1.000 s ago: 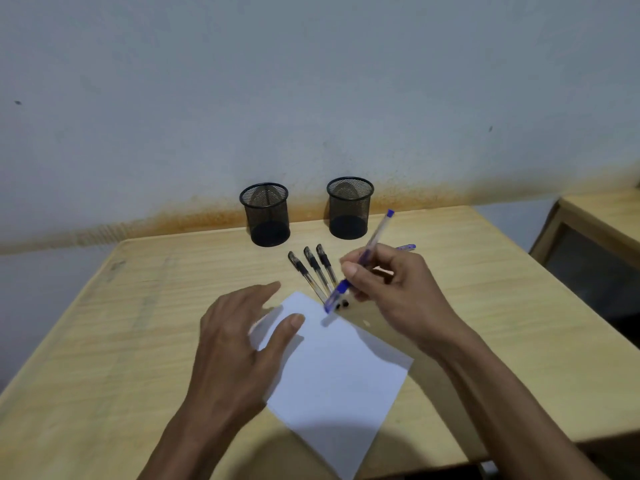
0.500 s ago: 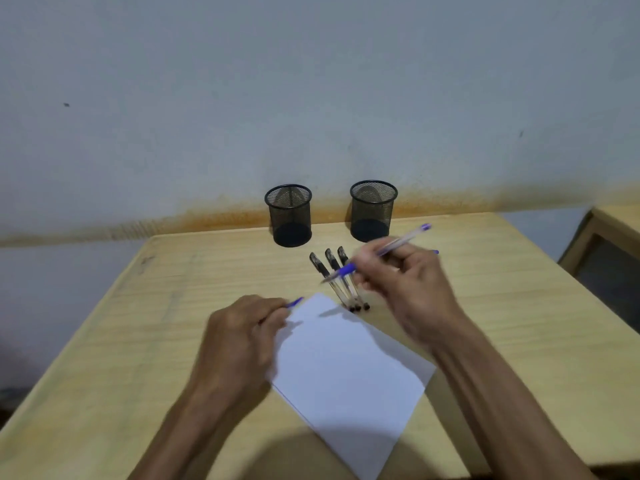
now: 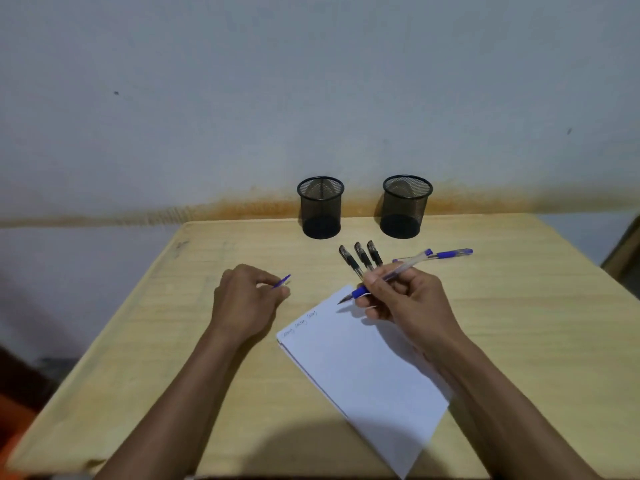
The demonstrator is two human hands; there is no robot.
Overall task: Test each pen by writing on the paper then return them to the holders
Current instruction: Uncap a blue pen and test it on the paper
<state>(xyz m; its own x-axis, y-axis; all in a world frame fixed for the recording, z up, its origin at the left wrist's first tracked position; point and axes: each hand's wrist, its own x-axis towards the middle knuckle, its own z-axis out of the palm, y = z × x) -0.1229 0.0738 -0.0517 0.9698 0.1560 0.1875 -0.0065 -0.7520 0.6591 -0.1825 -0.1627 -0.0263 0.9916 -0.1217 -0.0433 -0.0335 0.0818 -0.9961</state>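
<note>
My right hand [image 3: 407, 301] grips an uncapped blue pen [image 3: 398, 273], its tip just above the far corner of the white paper [image 3: 363, 368]. The paper carries a short line of handwriting near its left edge. My left hand [image 3: 247, 301] is closed on the pen's blue cap [image 3: 282, 281], left of the paper. Three black pens [image 3: 360, 256] lie side by side beyond the paper. Another blue pen [image 3: 450, 253] lies to their right. Two black mesh holders [image 3: 320, 207] [image 3: 406, 206] stand at the table's far edge.
The wooden table [image 3: 519, 306] ends against a pale wall with an orange stain along its base. Part of another wooden piece of furniture [image 3: 623, 251] shows at the right edge.
My left hand has pulled the cap off the blue pen and moved off the paper to the left. My right hand has tilted the pen flatter, its bare tip toward the paper.
</note>
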